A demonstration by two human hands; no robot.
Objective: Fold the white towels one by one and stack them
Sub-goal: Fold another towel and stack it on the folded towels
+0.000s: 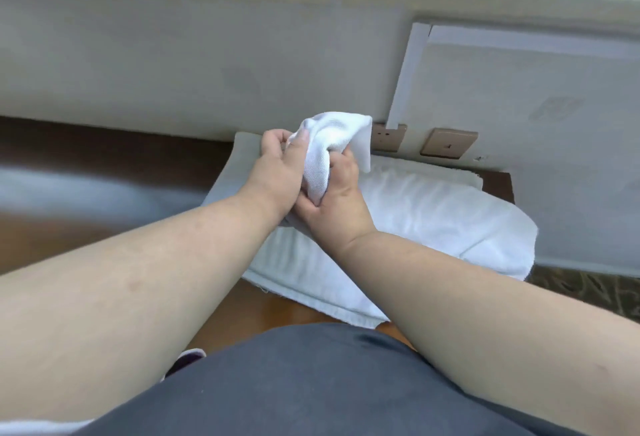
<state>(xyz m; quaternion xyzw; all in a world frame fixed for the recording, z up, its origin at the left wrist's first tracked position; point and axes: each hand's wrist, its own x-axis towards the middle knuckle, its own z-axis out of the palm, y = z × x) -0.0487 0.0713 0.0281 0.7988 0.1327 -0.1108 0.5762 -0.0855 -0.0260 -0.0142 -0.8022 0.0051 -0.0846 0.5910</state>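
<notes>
Both hands gripped a small towel (327,144), bunched up and lifted above the pile (433,213) of white towels on the table (104,227). The left hand (277,168) clasped its left side, the right hand (337,200) its lower end (fingers curled into the cloth).
</notes>
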